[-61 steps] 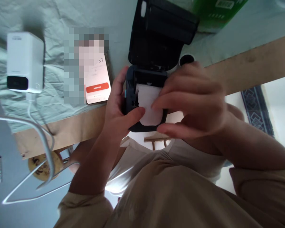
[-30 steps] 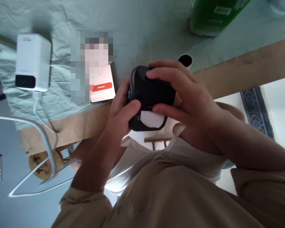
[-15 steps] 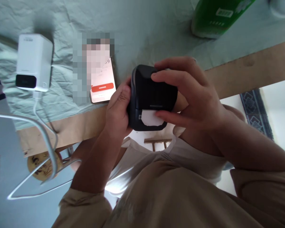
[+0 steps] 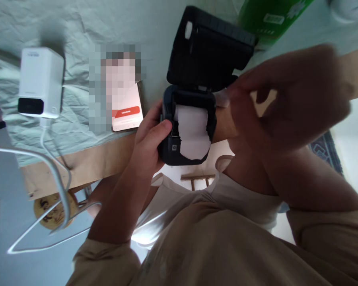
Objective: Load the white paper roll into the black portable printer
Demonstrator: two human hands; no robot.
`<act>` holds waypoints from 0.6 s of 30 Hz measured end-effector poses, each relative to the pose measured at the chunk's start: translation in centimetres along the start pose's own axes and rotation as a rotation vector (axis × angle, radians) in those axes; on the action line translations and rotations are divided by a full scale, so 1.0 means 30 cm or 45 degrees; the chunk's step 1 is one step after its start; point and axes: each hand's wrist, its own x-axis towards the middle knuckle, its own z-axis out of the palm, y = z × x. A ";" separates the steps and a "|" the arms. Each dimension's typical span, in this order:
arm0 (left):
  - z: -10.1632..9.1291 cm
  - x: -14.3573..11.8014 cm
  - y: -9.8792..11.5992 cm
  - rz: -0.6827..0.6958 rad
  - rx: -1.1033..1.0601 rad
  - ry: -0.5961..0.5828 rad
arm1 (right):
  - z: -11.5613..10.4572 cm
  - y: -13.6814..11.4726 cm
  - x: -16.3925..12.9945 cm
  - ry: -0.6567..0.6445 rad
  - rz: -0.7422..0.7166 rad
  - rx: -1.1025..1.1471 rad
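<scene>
My left hand [image 4: 152, 137] grips a small black portable printer [image 4: 186, 157] from its left side, thumb on the top edge. The printer's lid [image 4: 207, 51] stands open, tilted away toward the table. A white paper roll [image 4: 193, 119] lies in the compartment, its torn end hanging over the front lip. To the right, my right hand [image 4: 292, 95] is blurred, with thumb and finger pinched on a small whitish piece of paper [image 4: 222, 98] beside the printer.
A phone [image 4: 125, 121] with a lit screen lies left of the printer. Farther left stands a white box-shaped device [image 4: 40, 79] with a cable [image 4: 56, 171] plugged in. A green container [image 4: 274, 20] is at the back right. The wooden table edge [image 4: 86, 163] runs below the green cloth [image 4: 77, 24].
The printer's lid has swung open, exposing the paper roll inside. My right hand has left the lid and moved right with a whitish piece of paper. My left hand still holds the printer.
</scene>
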 end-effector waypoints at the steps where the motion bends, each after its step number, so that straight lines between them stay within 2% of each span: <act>1: -0.001 -0.001 -0.001 0.013 0.008 -0.018 | 0.013 -0.004 -0.001 0.041 -0.074 -0.064; 4: -0.006 -0.002 -0.004 0.039 0.054 -0.046 | 0.048 -0.013 -0.013 -0.068 -0.260 -0.318; 7: -0.014 -0.004 -0.006 0.031 0.092 -0.041 | 0.058 -0.017 -0.024 -0.243 -0.296 -0.486; 12: -0.015 -0.010 -0.007 0.017 0.075 -0.052 | 0.055 -0.004 -0.028 -0.243 -0.352 -0.503; 14: -0.010 -0.013 -0.006 0.008 0.056 -0.024 | 0.051 0.002 -0.026 -0.281 -0.282 -0.346; 18: -0.001 -0.011 -0.001 -0.025 0.054 0.016 | 0.009 0.013 -0.013 -0.350 -0.163 0.209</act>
